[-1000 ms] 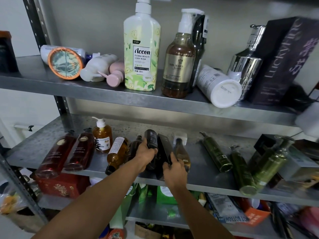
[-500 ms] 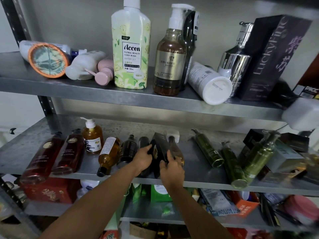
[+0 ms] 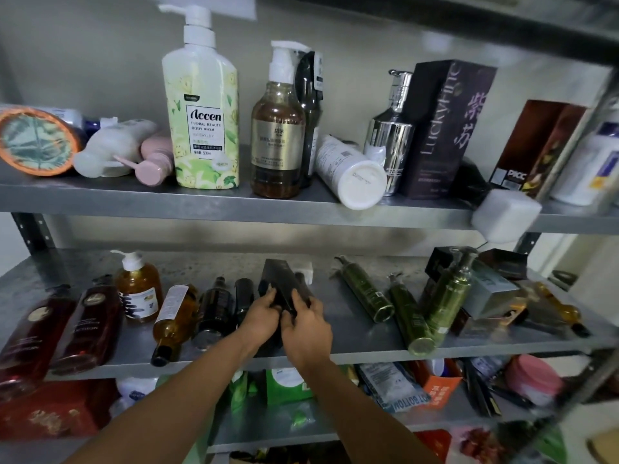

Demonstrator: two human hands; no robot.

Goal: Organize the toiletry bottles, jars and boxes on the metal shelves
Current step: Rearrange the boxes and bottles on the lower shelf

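Observation:
A long black box (image 3: 280, 283) lies on the middle metal shelf (image 3: 348, 333), and both hands hold its near end. My left hand (image 3: 260, 315) grips its left side; my right hand (image 3: 306, 324) curls over its right side. Left of it lie a black tube (image 3: 244, 301), a dark bottle (image 3: 214, 311), an amber bottle (image 3: 174, 321) and two red bottles (image 3: 67, 326). An amber pump bottle (image 3: 138, 288) stands behind them. Right of the box lie green bottles (image 3: 365, 289).
The upper shelf (image 3: 214, 204) carries a tall Accen body wash (image 3: 204, 108), a brown pump bottle (image 3: 278, 132), a fallen white bottle (image 3: 351, 172), a silver bottle (image 3: 390, 139) and a dark purple box (image 3: 442, 128). Boxes pile at the middle shelf's right end (image 3: 485, 289).
Both hands have closed in on the black box, with the left hand off the black tube. The view has swung right and up.

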